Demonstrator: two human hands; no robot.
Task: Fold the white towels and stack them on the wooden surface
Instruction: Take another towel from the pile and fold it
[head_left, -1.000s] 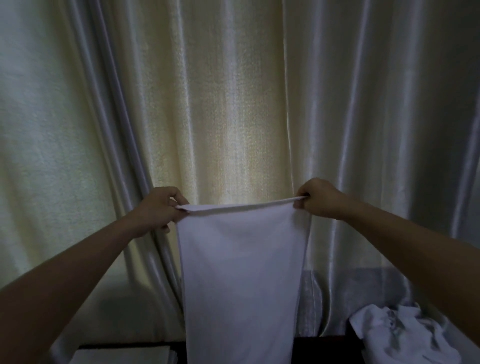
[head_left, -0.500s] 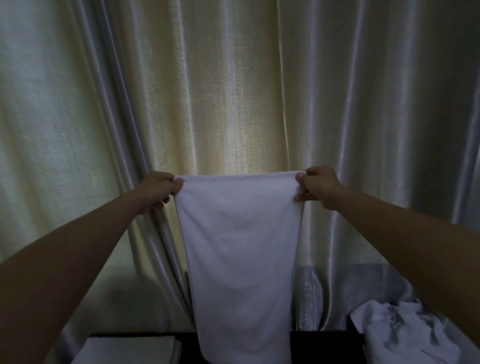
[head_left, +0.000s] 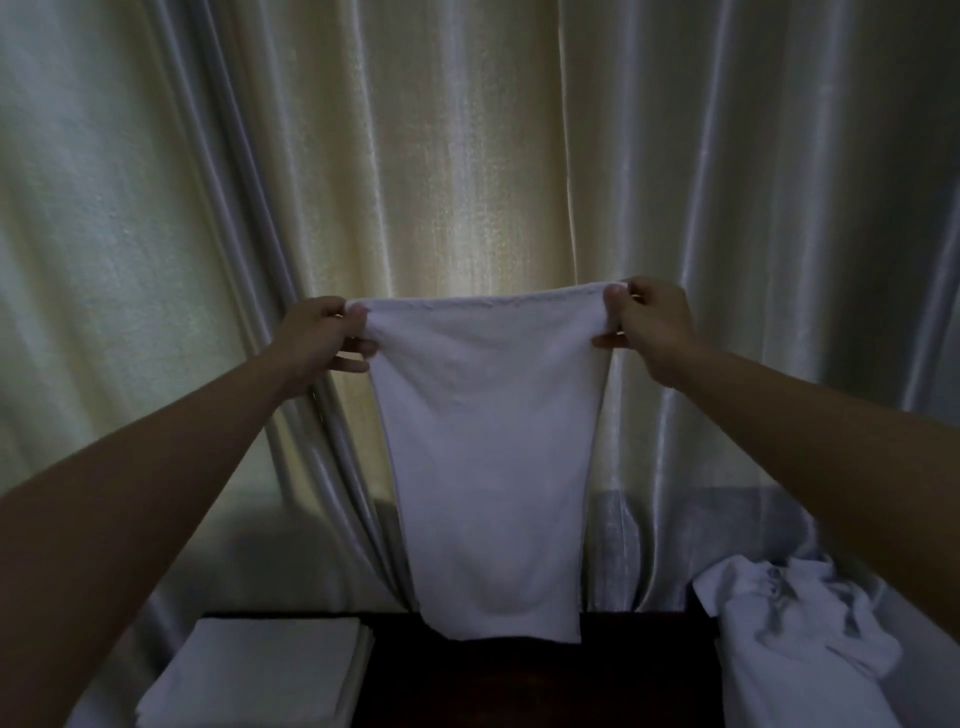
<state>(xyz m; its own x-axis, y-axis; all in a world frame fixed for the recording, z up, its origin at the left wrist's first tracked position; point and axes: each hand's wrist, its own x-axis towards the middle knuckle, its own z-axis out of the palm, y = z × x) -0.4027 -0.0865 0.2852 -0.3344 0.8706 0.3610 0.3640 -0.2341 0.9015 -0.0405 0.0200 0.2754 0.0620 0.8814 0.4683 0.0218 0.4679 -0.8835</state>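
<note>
- Head view, only 1 camera: white towel hangs in the centre of the frame, held up in front of a pale curtain.
- Left hand pinches the towel's upper left corner, fingers curled round the edge; right hand pinches the upper right corner the same way. Both are gripping, neither is relaxed.
- Top edge is pulled nearly taut between the 2 hands and looks rolled or doubled over; cannot tell how many layers.
- Towel narrows toward its lower edge, which hangs just above the dark wooden surface at lower centre. Cannot tell if it touches.
- Stack of folded towels sits lower left on the same surface. Crumpled heap of unfolded towels sits lower right.
- Handling, my read: soft terry, light, fully limp. No stiffness, so it takes whatever shape the grip gives it. It drapes straight down with no billow, so the weight is low but enough to hang plumb.
- Not slippery: textured pile, a pinch at the corners should hold without much force. Not fragile, safe to tug flat.
- Where to hold: the 2 top corners, as now, keep the edge square. For the next fold, I'd bring the corners together or lower the bottom edge onto the wood first, then lay the top over.
- Risk: a limp cloth skews if 1 corner sags, giving misaligned edges. Light is dim, hem lines are hard to see.
</note>
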